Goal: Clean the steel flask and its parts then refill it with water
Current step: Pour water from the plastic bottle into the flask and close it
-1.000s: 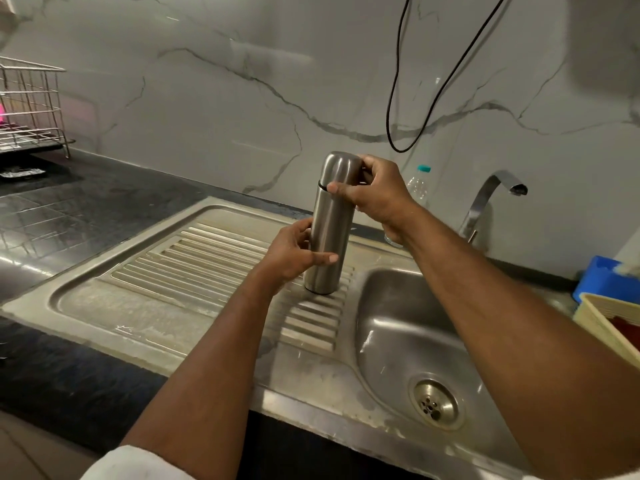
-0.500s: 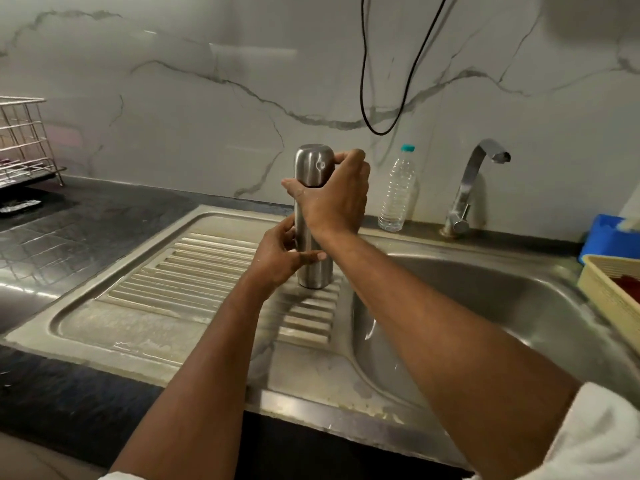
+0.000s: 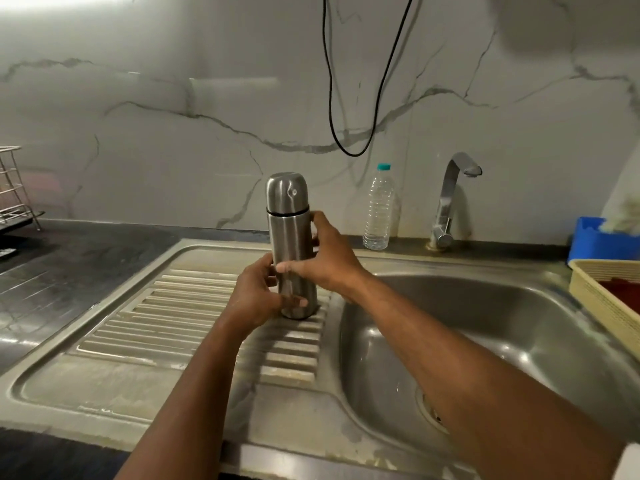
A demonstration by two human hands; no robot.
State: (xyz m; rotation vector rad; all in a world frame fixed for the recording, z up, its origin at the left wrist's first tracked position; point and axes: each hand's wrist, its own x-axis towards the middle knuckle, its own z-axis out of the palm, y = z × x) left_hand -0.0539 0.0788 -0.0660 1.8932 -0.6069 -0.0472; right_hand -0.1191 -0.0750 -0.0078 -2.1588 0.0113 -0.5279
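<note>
A steel flask [image 3: 289, 230] stands upright on the ribbed drainboard [image 3: 194, 323] of the steel sink, its domed cap [image 3: 286, 192] on top. My left hand [image 3: 258, 296] grips the flask near its base, thumb across the front. My right hand [image 3: 322, 261] wraps around the flask's middle from the right side. The cap is bare, with no hand on it. The sink basin [image 3: 485, 327] lies just right of the flask, and the tap [image 3: 450, 199] rises behind the basin.
A clear plastic water bottle [image 3: 379, 209] with a teal cap stands at the wall beside the tap. A beige basket [image 3: 602, 299] and a blue container [image 3: 595, 242] sit at the right. A wire rack [image 3: 14, 188] stands far left on the dark counter [image 3: 69, 265]. A black cable [image 3: 353, 98] hangs down the wall.
My right hand has slid down from the cap to the flask's middle, leaving the cap uncovered. The left hand keeps its hold near the base.
</note>
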